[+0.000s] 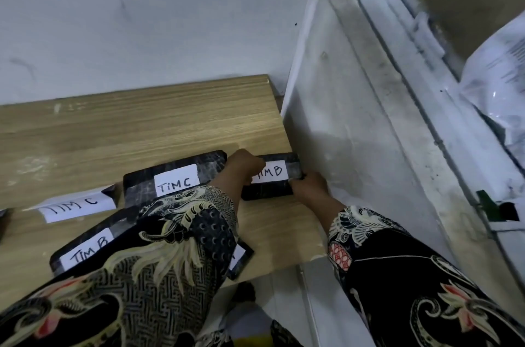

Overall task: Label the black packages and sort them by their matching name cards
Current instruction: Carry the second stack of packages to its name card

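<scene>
both hands work on one black package (268, 193) lying flat at the right edge of the wooden surface (142, 130), close against the white wall panel (341, 119). its white label (271, 172) reads "tim b", with the first letter partly hidden. the left hand (243, 166) sits on the package's left end, fingers curled down and pressing over the label's left edge. the right hand (308, 184) grips the package's right end, fingers curled round its corner. both arms wear dark patterned batik sleeves (170, 247).

just left of this package lies a second black package (136, 184) with a white label (176, 183) reading "tim c". further left a folded white name card (76, 206) marked "tim c" stands on the surface. nearer the person, another black package (65, 255) labelled "tim b" is partly covered by the left sleeve, and a further black package (241, 258) peeks out under that sleeve at the surface's near edge; its label cannot be read.
</scene>
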